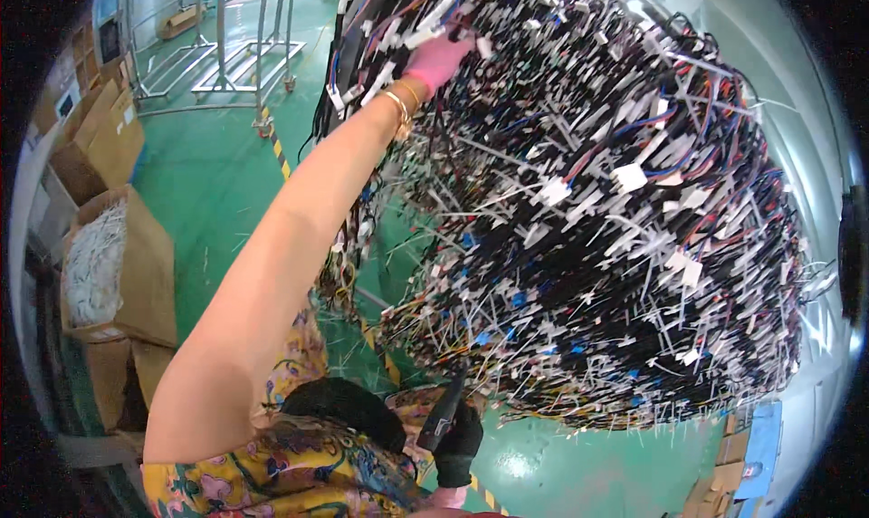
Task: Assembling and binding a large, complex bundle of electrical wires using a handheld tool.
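Note:
A huge mass of hanging wire harnesses, dark cables with white connectors and pale strips like cable ties, fills the right side. My left hand, in a pink glove with gold bangles at the wrist, is stretched far up into its upper left part. Its fingers are bent around some wires there, partly hidden and slightly blurred. Low down near my body, my right hand wears a black glove over a pink cuff. It is closed on a dark handheld tool, which points up beside the lower left edge of the harnesses; its exact kind is unclear.
Metal rack frames on casters stand at the far left. Cardboard boxes line the left side, one filled with white strips. Yellow-black tape crosses the green floor. Flattened cardboard lies at lower right.

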`<state>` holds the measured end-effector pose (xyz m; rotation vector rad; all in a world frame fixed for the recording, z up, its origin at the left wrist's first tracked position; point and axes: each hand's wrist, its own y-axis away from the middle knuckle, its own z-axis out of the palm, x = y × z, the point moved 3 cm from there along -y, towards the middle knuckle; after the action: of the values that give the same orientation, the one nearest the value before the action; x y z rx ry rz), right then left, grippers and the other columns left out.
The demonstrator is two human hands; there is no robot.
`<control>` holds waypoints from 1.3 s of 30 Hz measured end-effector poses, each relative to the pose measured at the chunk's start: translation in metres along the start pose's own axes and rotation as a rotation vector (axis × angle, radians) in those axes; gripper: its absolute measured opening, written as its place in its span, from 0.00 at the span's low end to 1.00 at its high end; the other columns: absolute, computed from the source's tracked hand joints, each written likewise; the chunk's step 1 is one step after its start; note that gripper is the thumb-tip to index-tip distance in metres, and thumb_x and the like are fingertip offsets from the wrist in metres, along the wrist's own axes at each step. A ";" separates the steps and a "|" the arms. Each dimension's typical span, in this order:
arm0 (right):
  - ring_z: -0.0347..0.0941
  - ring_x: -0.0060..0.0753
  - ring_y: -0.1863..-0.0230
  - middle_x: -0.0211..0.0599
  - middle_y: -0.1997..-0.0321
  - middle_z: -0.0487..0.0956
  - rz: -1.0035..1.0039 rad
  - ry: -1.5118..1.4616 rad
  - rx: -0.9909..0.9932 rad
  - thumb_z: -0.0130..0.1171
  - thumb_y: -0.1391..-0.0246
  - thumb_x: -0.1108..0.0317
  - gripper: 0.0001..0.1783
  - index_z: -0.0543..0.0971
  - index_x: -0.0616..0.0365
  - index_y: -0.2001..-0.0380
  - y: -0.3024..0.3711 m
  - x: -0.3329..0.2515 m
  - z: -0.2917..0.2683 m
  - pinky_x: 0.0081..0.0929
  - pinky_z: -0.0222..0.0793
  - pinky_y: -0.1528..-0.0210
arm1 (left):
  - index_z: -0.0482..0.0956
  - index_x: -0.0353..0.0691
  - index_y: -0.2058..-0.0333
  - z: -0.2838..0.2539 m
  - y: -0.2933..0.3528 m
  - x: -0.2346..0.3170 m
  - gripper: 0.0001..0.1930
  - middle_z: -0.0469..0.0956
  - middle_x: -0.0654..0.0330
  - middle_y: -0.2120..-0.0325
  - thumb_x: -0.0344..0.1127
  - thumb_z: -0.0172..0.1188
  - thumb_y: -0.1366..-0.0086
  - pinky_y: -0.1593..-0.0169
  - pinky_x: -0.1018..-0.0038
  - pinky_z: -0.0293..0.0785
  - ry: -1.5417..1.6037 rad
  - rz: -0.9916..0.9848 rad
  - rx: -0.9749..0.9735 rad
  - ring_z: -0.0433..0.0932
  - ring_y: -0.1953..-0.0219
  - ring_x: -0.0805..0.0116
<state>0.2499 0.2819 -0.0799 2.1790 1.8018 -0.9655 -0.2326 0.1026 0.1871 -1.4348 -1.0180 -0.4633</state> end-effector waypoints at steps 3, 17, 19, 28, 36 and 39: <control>0.75 0.53 0.65 0.47 0.64 0.79 -0.052 0.001 -0.003 0.62 0.57 0.68 0.25 0.75 0.60 0.52 0.012 0.001 0.006 0.41 0.72 0.60 | 0.75 0.36 0.50 0.004 -0.007 -0.007 0.28 0.77 0.46 0.54 0.51 0.59 0.43 0.47 0.65 0.69 -0.020 0.159 0.007 0.76 0.51 0.53; 0.74 0.33 0.80 0.38 0.74 0.77 -0.311 -1.180 0.234 0.60 0.47 0.64 0.18 0.74 0.56 0.53 -0.372 -0.121 0.048 0.35 0.72 0.78 | 0.78 0.33 0.58 -0.011 0.045 -0.024 0.22 0.81 0.56 0.65 0.37 0.66 0.52 0.56 0.73 0.72 0.009 -0.057 -0.276 0.78 0.64 0.68; 0.76 0.35 0.78 0.38 0.74 0.77 -0.458 -0.880 0.400 0.59 0.45 0.64 0.16 0.74 0.55 0.54 -0.437 -0.077 0.066 0.41 0.74 0.75 | 0.78 0.34 0.58 0.006 0.056 -0.011 0.21 0.81 0.58 0.67 0.36 0.66 0.52 0.56 0.74 0.72 0.020 -0.075 -0.312 0.78 0.65 0.69; 0.74 0.37 0.60 0.39 0.59 0.77 -0.347 -0.216 0.130 0.55 0.44 0.62 0.19 0.74 0.56 0.50 -0.486 0.127 0.103 0.36 0.70 0.55 | 0.76 0.39 0.54 -0.023 0.045 -0.041 0.18 0.81 0.53 0.71 0.39 0.60 0.42 0.61 0.67 0.75 -0.066 0.072 -0.170 0.79 0.70 0.58; 0.75 0.35 0.71 0.43 0.69 0.80 -0.824 -0.036 0.439 0.58 0.49 0.63 0.11 0.82 0.56 0.65 -0.416 0.022 0.138 0.35 0.71 0.66 | 0.79 0.36 0.62 0.005 0.113 -0.079 0.22 0.81 0.55 0.69 0.47 0.68 0.48 0.58 0.70 0.73 0.052 -0.223 -0.223 0.79 0.66 0.66; 0.73 0.30 0.53 0.38 0.52 0.79 0.013 -0.998 0.116 0.60 0.47 0.69 0.18 0.77 0.61 0.53 -0.385 -0.028 0.101 0.27 0.69 0.48 | 0.77 0.34 0.63 0.034 0.137 -0.078 0.22 0.79 0.61 0.70 0.48 0.68 0.47 0.58 0.73 0.72 0.328 -0.393 -0.235 0.75 0.67 0.71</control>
<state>-0.1456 0.3108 -0.0368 1.2933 1.2321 -1.7462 -0.1752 0.1308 0.0391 -1.3041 -0.9992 -1.0982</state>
